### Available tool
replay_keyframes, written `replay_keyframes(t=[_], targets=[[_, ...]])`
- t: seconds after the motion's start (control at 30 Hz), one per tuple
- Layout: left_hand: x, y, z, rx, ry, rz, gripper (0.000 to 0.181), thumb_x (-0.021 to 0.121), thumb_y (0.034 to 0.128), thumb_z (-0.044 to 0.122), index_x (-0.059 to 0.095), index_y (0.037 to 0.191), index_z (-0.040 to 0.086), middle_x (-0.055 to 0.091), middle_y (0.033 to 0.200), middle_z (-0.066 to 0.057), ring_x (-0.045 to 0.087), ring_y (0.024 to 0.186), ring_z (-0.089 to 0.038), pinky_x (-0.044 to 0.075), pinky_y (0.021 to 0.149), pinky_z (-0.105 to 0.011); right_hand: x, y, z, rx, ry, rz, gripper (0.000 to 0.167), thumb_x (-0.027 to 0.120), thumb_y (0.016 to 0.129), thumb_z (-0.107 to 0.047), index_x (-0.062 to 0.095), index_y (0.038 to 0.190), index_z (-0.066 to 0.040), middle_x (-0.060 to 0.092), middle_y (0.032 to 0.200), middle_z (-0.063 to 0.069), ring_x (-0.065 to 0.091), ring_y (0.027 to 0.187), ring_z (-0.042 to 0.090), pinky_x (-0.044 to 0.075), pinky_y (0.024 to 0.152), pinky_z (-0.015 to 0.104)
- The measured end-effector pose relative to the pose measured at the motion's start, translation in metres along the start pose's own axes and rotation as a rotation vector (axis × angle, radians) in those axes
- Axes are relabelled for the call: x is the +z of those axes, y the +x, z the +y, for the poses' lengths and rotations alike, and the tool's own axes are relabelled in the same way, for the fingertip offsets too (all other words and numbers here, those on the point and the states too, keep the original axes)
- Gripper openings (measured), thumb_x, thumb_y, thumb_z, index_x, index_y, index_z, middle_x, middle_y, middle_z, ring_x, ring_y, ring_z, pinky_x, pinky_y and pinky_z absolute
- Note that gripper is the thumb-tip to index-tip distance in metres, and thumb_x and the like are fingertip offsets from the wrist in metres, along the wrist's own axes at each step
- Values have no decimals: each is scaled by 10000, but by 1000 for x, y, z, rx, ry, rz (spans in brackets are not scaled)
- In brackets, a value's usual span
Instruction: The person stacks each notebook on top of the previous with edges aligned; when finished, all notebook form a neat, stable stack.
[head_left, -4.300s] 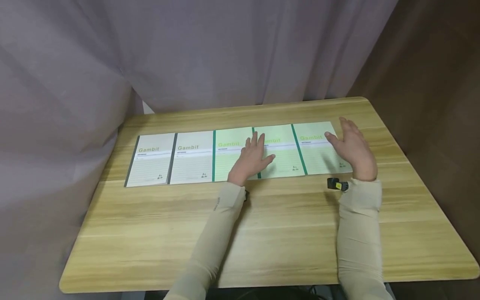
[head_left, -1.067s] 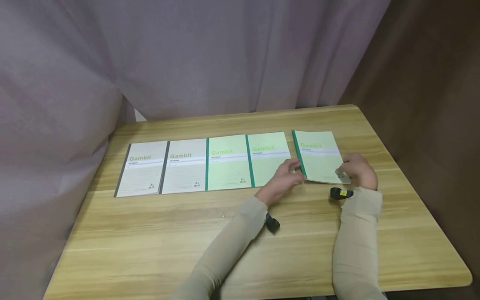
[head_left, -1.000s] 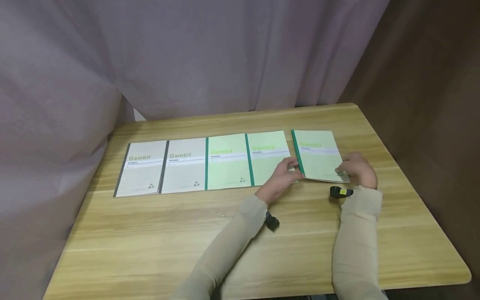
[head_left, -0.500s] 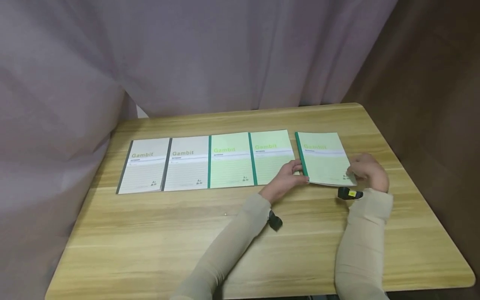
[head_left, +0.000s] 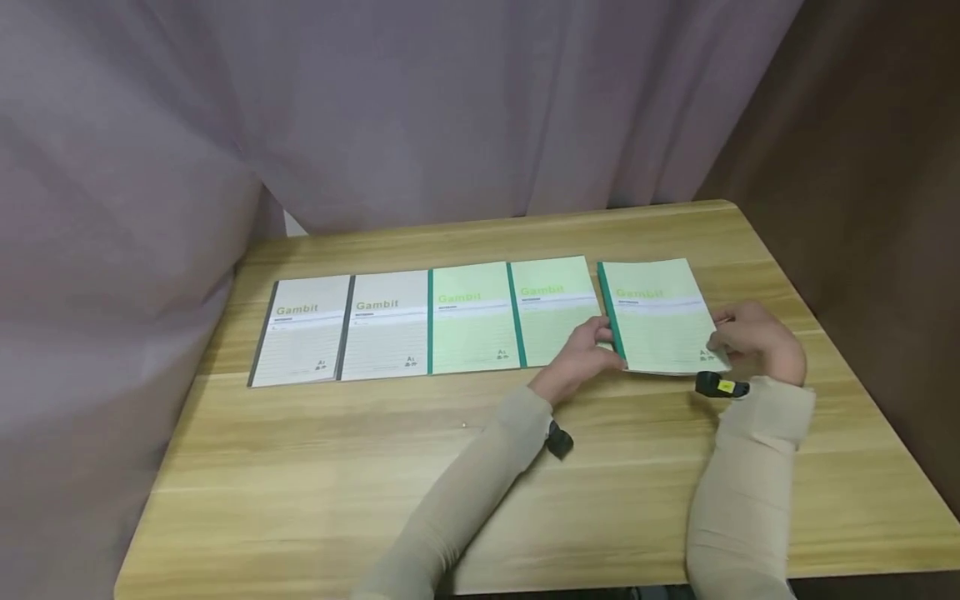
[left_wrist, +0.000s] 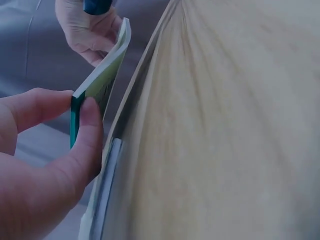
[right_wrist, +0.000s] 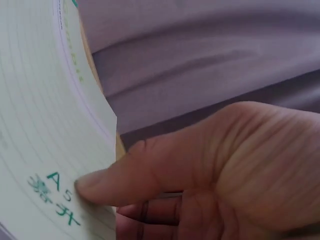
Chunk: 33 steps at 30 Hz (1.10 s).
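A pale green notebook with a dark green spine sits at the right end of a row, a narrow gap left of it. My left hand pinches its spine near the lower left corner. In the left wrist view, that notebook is raised off the table and bends slightly. My right hand grips the lower right edge. The right wrist view shows the right thumb on the cover beside the A5 print, other fingers curled below and partly hidden. Beside my left hand lies another green notebook.
Farther left lie another green notebook and two white notebooks with grey spines, one in the middle and one at the far left. All rest flat on the wooden table. Grey curtains hang behind it.
Both hands were spread over the row earlier; they now hold the rightmost notebook. It has come away from its neighbour, rightward. Over the last second the grip looks the same, with little movement.
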<state>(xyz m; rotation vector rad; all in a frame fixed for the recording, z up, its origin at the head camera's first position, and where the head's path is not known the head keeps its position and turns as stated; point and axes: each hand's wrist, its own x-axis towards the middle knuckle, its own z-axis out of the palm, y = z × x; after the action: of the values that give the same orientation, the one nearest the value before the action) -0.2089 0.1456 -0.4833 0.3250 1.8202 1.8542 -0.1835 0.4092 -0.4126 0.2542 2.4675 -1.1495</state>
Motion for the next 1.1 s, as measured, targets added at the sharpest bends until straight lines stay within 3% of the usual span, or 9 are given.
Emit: replay_keyframes(t=[0.03, 0.17, 0.27, 0.37, 0.63, 0.87, 1.1], targets=[[1, 0, 1, -1, -21, 3, 714, 720, 796, -100, 445, 1448, -3, 640, 1091, -12, 618, 922, -135, 532, 882, -278, 0, -1, -1, -7, -9, 7, 505, 564, 867, 25, 431, 1321, 201, 572, 976, 132, 520, 814, 229, 514, 686, 342], [0, -4, 7, -21, -97, 11, 702, 674, 839, -138, 401, 1473, -12, 612, 1140, -62, 666, 785, -187, 598, 792, -343, 3, -2, -3, -40, -57, 36, 507, 559, 873, 4, 431, 1318, 210, 576, 1048, 201, 541, 814, 217, 540, 677, 334], [-3, -6, 9, -24, -87, 18, 688, 670, 859, -127, 403, 1479, 3, 589, 1153, -59, 661, 774, -176, 600, 782, -340, 6, -5, -7, -50, -57, 44, 490, 559, 879, 1, 441, 1307, 207, 557, 1090, 226, 545, 807, 221, 547, 680, 334], [-7, -8, 11, -2, -40, 28, 681, 666, 861, -124, 405, 1480, -7, 583, 1141, -62, 651, 816, -166, 595, 758, -302, 9, -6, -15, -60, -75, 60, 486, 575, 865, 8, 461, 1298, 198, 542, 1083, 231, 536, 826, 258, 537, 675, 342], [-20, -14, 20, 43, 79, 54, 701, 671, 846, -122, 390, 1483, -47, 571, 1138, -79, 644, 837, -154, 581, 712, -267, 13, -6, -41, -138, -267, 138, 488, 599, 755, 2, 499, 1197, 183, 559, 1088, 310, 568, 828, 342, 479, 637, 360], [-33, -22, 30, 57, 217, 94, 700, 683, 851, -91, 406, 1490, -24, 594, 1116, -53, 632, 773, -117, 537, 642, -242, 22, -4, -59, -167, -295, 132, 442, 591, 765, -13, 487, 1150, 178, 540, 1116, 338, 557, 886, 385, 487, 661, 379], [-50, -26, 36, 60, 357, 74, 745, 693, 881, -37, 336, 1535, -31, 602, 1240, -135, 665, 888, -140, 544, 703, -227, 32, -1, -72, -182, -298, 141, 438, 581, 779, -4, 494, 1164, 185, 531, 1158, 376, 531, 993, 456, 495, 778, 519]])
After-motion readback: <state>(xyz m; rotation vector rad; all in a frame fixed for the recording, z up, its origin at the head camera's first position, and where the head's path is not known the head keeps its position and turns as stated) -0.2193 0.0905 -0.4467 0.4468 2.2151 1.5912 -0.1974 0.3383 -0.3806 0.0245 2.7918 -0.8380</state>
